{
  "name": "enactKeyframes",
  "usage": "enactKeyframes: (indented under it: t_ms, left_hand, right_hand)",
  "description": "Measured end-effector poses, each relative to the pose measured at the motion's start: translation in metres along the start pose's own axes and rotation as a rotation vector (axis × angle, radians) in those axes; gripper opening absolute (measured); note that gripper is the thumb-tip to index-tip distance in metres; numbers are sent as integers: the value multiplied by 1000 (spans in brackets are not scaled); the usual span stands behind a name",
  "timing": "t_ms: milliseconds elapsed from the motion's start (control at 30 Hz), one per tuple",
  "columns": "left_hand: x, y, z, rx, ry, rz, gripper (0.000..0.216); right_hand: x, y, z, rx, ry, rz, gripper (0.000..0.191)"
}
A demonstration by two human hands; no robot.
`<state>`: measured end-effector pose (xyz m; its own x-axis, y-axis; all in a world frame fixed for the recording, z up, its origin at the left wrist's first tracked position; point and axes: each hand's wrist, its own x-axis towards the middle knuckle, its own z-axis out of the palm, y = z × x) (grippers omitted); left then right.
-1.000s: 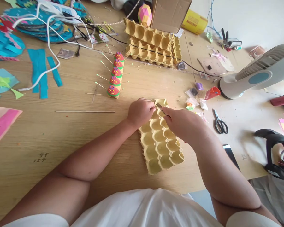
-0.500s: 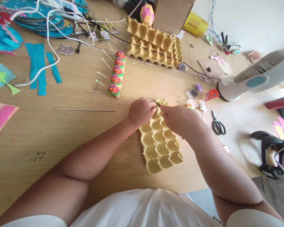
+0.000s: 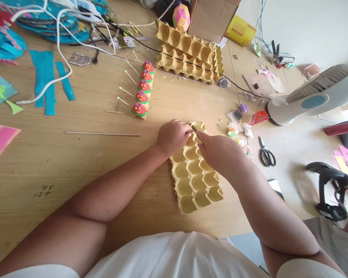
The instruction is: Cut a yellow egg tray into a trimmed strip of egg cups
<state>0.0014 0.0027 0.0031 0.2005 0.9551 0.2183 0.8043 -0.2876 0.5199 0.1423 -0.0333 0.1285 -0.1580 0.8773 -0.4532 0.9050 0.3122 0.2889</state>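
Through the head camera I see two bare hands at work on a wooden desk, with a pale yellow cardboard egg tray lying near the middle of its near edge, cups facing up. My left hand has its fingers curled together, clamped on the tray's far left corner. My right hand is closed around a slim dark tool, whose end sits over the far cups, just beside the left fingertips; I cannot tell whether it touches the cardboard. Left of the hands lies a thin stick. Beyond, toward the desk's far edge, stand five painted cups in a row, red and green with smiling faces. Black-handled scissors lie to the right.
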Motion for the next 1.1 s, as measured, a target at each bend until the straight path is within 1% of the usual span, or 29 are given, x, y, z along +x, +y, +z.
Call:
enactKeyframes:
  t_ms: [233, 433, 533, 633, 733, 833, 900, 967, 1033, 1100]
  left_hand:
    - [0, 0, 0, -6, 0, 19, 19]
    - [0, 0, 0, 14, 1, 26, 20]
    - [0, 0, 0, 13, 0, 27, 19]
    - [0, 0, 0, 8, -2, 21, 18]
    - [0, 0, 0, 9, -12, 18, 19]
    - [0, 0, -1, 3, -5, 12, 18]
    - [0, 0, -1, 5, -4, 11, 17]
    - [0, 1, -1, 12, -6, 18, 17]
    - [0, 1, 0, 20, -2, 22, 17]
    - [0, 1, 0, 25, 3, 14, 17]
  right_hand:
    - [-2, 6, 13, 31, -2, -4, 60]
    - [-9, 12, 24, 109, 37, -66, 60]
    - [-9, 11, 31, 119, 54, -67, 59]
    - [-10, 9, 38, 125, 39, -68, 60]
    - [-8, 8, 43, 184, 23, -62, 60]
    - [-4, 6, 45, 235, 50, -64, 59]
    - [-3, 4, 45, 240, 66, -36, 55]
    - [-4, 2, 44, 231, 71, 13, 47]
    - [-3, -1, 42, 208, 66, 49, 40]
    - [-2, -2, 39, 180, 55, 70, 36]
